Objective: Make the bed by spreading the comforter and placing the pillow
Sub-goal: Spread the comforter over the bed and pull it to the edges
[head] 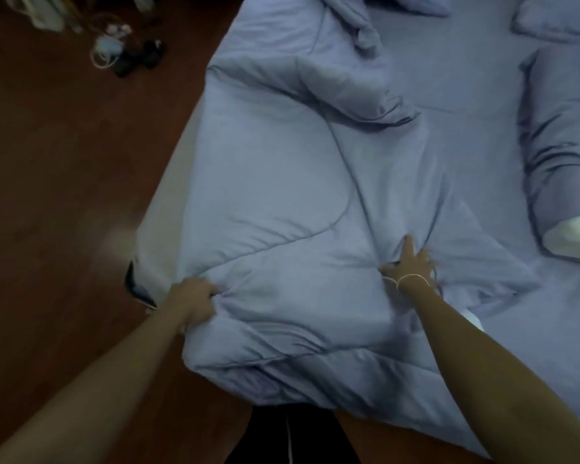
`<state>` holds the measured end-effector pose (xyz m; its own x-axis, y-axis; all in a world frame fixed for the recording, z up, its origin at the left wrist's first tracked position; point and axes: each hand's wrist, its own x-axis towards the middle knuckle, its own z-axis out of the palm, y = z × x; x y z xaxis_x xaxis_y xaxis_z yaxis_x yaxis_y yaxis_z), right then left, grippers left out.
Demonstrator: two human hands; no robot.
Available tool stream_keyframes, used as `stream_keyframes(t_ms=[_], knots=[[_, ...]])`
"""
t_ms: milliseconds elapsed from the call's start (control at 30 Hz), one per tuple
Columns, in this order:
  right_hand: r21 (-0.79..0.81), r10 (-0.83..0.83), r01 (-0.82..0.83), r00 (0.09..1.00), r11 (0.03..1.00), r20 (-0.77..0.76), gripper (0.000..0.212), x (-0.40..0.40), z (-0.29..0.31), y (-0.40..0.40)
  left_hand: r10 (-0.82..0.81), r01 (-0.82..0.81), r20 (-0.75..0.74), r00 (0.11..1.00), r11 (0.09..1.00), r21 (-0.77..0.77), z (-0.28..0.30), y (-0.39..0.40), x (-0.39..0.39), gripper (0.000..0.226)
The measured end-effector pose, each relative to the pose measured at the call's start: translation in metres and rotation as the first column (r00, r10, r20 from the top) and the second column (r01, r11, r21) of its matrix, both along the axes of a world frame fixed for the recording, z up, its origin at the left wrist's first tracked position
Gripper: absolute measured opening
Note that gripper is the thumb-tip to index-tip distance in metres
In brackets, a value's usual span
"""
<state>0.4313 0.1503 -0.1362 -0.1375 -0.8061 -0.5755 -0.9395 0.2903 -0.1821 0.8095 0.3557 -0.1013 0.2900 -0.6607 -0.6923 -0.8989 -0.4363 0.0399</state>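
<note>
Left hand: the left hand (pixel 198 301) is gripping a bunched fold of the comforter (pixel 282 202) at the near left corner of the bed, fingers curled into the cloth and knuckles facing up.
Right hand: the right hand (pixel 411 262) is lying on the comforter further in, fingers spread and mostly straight, pointing away from the person; it is pressing on the cloth rather than closing round it, though blur is making the fingertips hard to read.
Wrist: a thin pale bracelet (pixel 412 279) is circling the right wrist.
Comforter: the blue-grey comforter is lying crumpled over the left half of the bed, a thick fold hanging over the near edge between the two arms, its far part heaped into rolls and ridges near the top.
Bed: the mattress (pixel 168 209) is showing as a pale strip along the left side, just beside the comforter's edge; the sheet (pixel 476 78) in the same blue-grey is lying bare to the right of the heap.
Pillows: a long pillow (pixel 563 155) is lying along the right edge, its white inner part poking out of the near end of the case; another pillow (pixel 556 18) is sitting at the top right corner, and a third is partly showing at the top edge.
Floor: the dark reddish wooden floor (pixel 64 179) is running along the left, with a blurred clutter of small things (pixel 128 48) at the top left, well apart from the bed.
Person: dark clothing is showing at the bottom edge between the arms.
</note>
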Motion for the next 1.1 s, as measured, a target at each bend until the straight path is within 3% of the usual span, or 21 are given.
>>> stream_keyframes(t_ms=[67, 133, 200, 300, 433, 467, 533, 600, 700, 833, 1000, 1100], knots=[[-0.094, 0.042, -0.039, 0.999, 0.995, 0.034, 0.079, 0.002, -0.001, 0.005, -0.001, 0.012, 0.081, 0.997, 0.991, -0.136, 0.010, -0.021, -0.023, 0.027], [-0.159, 0.156, -0.147, 0.987, 0.976, 0.045, 0.073, 0.006, 0.010, 0.006, 0.029, -0.007, 0.061, 0.998, 0.940, -0.341, 0.010, -0.039, -0.045, 0.042], [-0.232, 0.239, -0.206, 0.963, 0.951, 0.125, 0.062, 0.015, 0.025, 0.016, 0.011, -0.040, -0.065, 0.998, 0.878, -0.477, 0.011, -0.062, -0.074, 0.056], [-0.342, 0.320, -0.239, 0.925, 0.909, 0.203, 0.055, 0.028, 0.047, 0.047, 0.037, -0.228, -0.376, 0.926, 0.848, -0.478, 0.032, -0.107, -0.131, 0.065], [-0.403, 0.409, -0.254, 0.836, 0.880, 0.365, 0.054, 0.034, 0.069, 0.092, 0.205, -0.502, -0.686, 0.698, 0.823, -0.265, 0.060, -0.158, -0.191, 0.102], [-0.405, 0.422, -0.258, 0.816, 0.877, 0.396, 0.052, 0.034, 0.076, 0.102, 0.220, -0.500, -0.693, 0.687, 0.835, -0.230, 0.062, -0.165, -0.197, 0.111], [-0.403, 0.428, -0.245, 0.776, 0.882, 0.464, 0.052, 0.033, 0.087, 0.117, 0.177, -0.406, -0.636, 0.751, 0.883, -0.234, 0.059, -0.169, -0.196, 0.107], [-0.375, 0.317, -0.105, 0.761, 0.921, 0.566, 0.044, 0.032, 0.095, 0.125, 0.108, -0.317, -0.552, 0.827, 0.900, -0.298, 0.061, -0.163, -0.182, 0.091], [-0.366, 0.117, 0.144, 0.788, 0.920, 0.604, 0.030, 0.036, 0.097, 0.114, 0.070, -0.304, -0.515, 0.854, 0.871, -0.386, 0.070, -0.148, -0.147, 0.078], [-0.309, 0.026, 0.169, 0.841, 0.936, 0.540, 0.059, 0.081, 0.107, 0.088, 0.093, -0.363, -0.502, 0.860, 0.803, -0.472, 0.084, -0.111, -0.081, 0.066], [-0.256, 0.044, 0.175, 0.741, 0.951, 0.671, 0.103, 0.196, 0.130, 0.066, 0.063, -0.367, -0.483, 0.873, 0.737, -0.567, 0.117, -0.052, 0.025, 0.057], [-0.236, 0.116, 0.060, 0.739, 0.970, 0.664, 0.123, 0.273, 0.134, 0.077, 0.041, -0.336, -0.451, 0.892, 0.728, -0.597, 0.135, -0.011, 0.101, 0.056]])
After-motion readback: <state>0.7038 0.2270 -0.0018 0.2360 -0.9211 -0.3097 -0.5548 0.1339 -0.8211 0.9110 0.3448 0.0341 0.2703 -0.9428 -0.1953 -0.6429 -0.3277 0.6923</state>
